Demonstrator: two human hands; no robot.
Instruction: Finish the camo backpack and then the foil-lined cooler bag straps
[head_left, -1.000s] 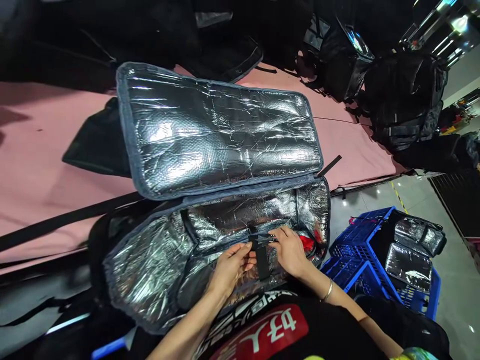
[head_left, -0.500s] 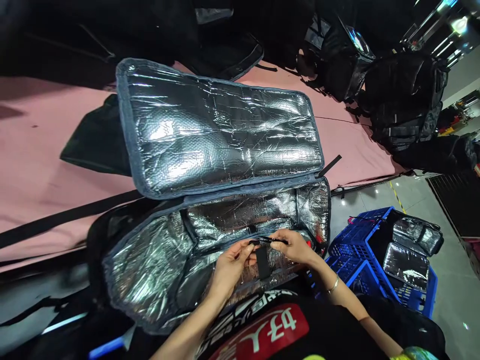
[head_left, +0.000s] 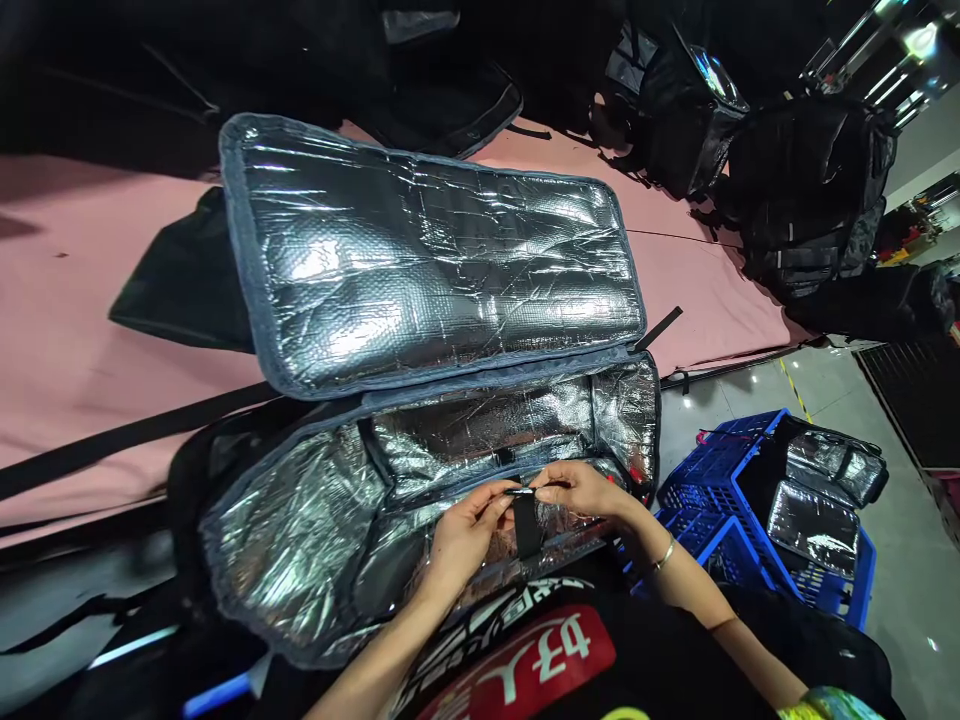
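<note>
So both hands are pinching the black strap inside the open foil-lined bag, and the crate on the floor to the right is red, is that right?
Not quite: the crate is blue, not red, as the head view shows. The rest holds: the left hand and right hand both pinch the black strap inside the open foil-lined bag, and the crate stands on the floor to the right.

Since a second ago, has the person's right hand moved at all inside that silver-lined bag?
Yes. The right hand has lifted slightly off the bag's lining toward the near rim, uncovering less red, and now pinches the top of the black strap.
</note>
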